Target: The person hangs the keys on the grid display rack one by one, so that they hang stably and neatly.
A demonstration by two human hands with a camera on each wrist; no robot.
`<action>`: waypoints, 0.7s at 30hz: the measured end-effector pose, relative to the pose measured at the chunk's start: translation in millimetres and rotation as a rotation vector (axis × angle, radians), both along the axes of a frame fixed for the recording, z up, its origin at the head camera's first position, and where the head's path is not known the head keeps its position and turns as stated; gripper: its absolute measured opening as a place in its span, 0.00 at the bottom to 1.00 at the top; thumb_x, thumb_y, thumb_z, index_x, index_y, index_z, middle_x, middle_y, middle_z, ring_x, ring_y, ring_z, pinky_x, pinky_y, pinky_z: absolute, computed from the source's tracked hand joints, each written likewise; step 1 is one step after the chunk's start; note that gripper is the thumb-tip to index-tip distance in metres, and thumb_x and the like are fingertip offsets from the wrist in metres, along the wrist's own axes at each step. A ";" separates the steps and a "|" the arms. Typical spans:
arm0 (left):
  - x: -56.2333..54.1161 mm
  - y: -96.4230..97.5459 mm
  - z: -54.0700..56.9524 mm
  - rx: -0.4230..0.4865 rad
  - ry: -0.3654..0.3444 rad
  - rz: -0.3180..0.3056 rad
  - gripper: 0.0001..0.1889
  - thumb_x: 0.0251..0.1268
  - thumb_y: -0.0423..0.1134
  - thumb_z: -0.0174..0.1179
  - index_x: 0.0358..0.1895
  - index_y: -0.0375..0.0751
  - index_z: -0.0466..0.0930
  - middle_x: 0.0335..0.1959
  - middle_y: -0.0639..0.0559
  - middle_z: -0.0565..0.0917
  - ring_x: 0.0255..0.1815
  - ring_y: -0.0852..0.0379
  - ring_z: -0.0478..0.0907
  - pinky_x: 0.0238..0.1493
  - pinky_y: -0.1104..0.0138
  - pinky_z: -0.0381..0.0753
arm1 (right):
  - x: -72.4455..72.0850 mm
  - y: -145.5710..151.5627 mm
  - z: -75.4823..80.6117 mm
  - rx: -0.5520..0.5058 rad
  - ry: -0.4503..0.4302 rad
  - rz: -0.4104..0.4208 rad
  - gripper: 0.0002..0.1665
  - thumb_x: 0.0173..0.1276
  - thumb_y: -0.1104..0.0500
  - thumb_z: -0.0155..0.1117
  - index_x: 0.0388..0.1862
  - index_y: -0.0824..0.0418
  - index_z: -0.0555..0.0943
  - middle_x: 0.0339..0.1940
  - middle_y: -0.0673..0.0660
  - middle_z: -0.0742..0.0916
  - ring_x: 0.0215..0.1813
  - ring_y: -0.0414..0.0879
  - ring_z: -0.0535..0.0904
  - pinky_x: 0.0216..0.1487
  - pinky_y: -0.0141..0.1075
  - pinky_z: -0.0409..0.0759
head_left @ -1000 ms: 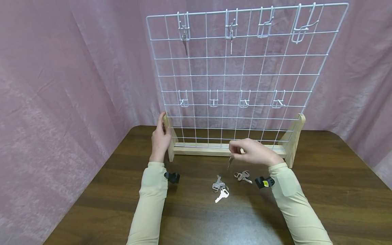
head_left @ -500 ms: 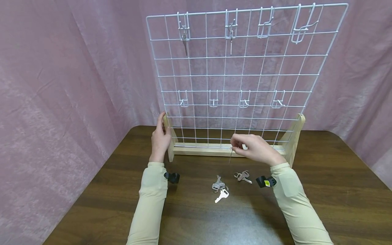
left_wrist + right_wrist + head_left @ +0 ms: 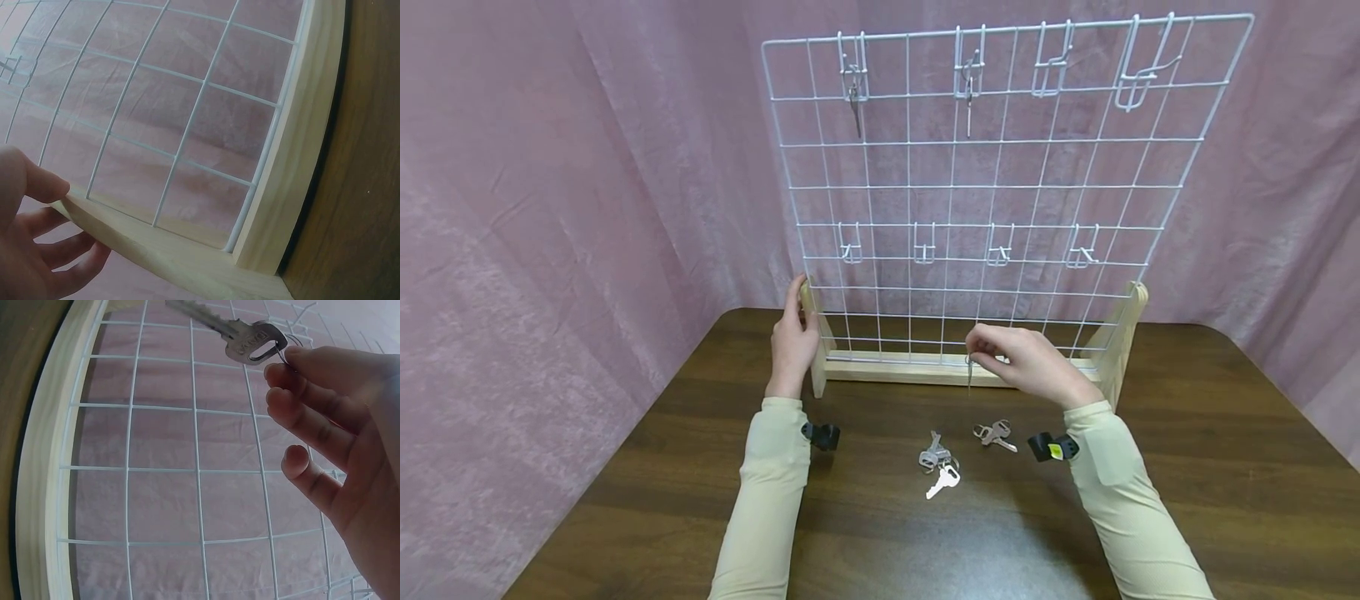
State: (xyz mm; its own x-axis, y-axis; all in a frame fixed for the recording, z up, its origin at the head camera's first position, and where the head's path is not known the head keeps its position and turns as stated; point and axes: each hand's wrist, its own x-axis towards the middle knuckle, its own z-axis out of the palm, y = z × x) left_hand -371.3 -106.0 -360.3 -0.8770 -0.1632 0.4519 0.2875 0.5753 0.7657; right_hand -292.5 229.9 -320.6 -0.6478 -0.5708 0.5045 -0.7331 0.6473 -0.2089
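A silver key point(image 3: 245, 345) hangs from a thin split ring that my right hand point(image 3: 1026, 360) pinches between thumb and index finger. In the head view the key dangles nearly edge-on in front of the rack's wooden base bar point(image 3: 895, 371). My left hand point(image 3: 792, 342) grips the left wooden support point(image 3: 134, 240) of the white wire grid rack point(image 3: 951, 187), thumb on one side and fingers on the other. Below on the table lie a pair of ringed keys point(image 3: 996, 432) and, to their left, a small cluster of silver keys point(image 3: 936, 457).
White hooks sit on the grid in an upper and a lower row. Keys hang on the upper-left hook point(image 3: 855, 104) and on the hook beside it point(image 3: 969, 100). The right wooden support point(image 3: 1123, 342) stands beyond my right hand. Pink curtain point(image 3: 587, 208) surrounds the brown table point(image 3: 865, 542).
My right hand has risen slightly with the key and shifted a little right; the key now hangs nearly straight down. My left hand stays in place.
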 end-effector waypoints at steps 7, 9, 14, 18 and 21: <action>-0.1 0.3 -0.1 -0.003 -0.005 0.007 0.31 0.72 0.35 0.48 0.73 0.67 0.55 0.63 0.37 0.77 0.51 0.39 0.82 0.43 0.47 0.81 | -0.1 -0.2 -1.7 0.003 0.004 -0.007 0.04 0.67 0.63 0.64 0.39 0.55 0.80 0.33 0.45 0.86 0.37 0.36 0.81 0.40 0.37 0.80; -0.1 0.1 -0.5 -0.004 -0.009 0.010 0.31 0.72 0.35 0.48 0.73 0.67 0.55 0.63 0.37 0.77 0.51 0.38 0.81 0.44 0.47 0.81 | 0.0 -0.3 -2.2 0.003 0.016 -0.010 0.05 0.66 0.63 0.64 0.39 0.54 0.80 0.33 0.45 0.86 0.37 0.35 0.80 0.39 0.37 0.80; -0.2 0.1 -0.6 0.000 -0.013 0.000 0.31 0.72 0.35 0.48 0.73 0.66 0.55 0.65 0.37 0.76 0.52 0.38 0.81 0.44 0.47 0.81 | 0.6 -0.2 -1.6 -0.017 0.078 -0.010 0.07 0.66 0.65 0.64 0.39 0.53 0.80 0.33 0.45 0.86 0.34 0.34 0.78 0.36 0.35 0.79; 0.0 -0.2 -0.3 0.002 -0.011 -0.003 0.31 0.72 0.35 0.48 0.73 0.66 0.55 0.65 0.37 0.75 0.52 0.38 0.81 0.44 0.47 0.81 | 2.0 -0.4 0.7 -0.048 0.154 -0.001 0.08 0.65 0.67 0.64 0.38 0.54 0.81 0.33 0.47 0.87 0.33 0.35 0.80 0.34 0.35 0.79; 0.1 -0.5 -0.3 0.000 -0.011 0.001 0.31 0.72 0.35 0.48 0.73 0.65 0.55 0.65 0.37 0.76 0.52 0.38 0.81 0.45 0.46 0.81 | 3.7 -0.4 3.7 -0.079 0.206 -0.001 0.08 0.63 0.67 0.65 0.38 0.55 0.81 0.32 0.46 0.87 0.32 0.35 0.80 0.32 0.34 0.79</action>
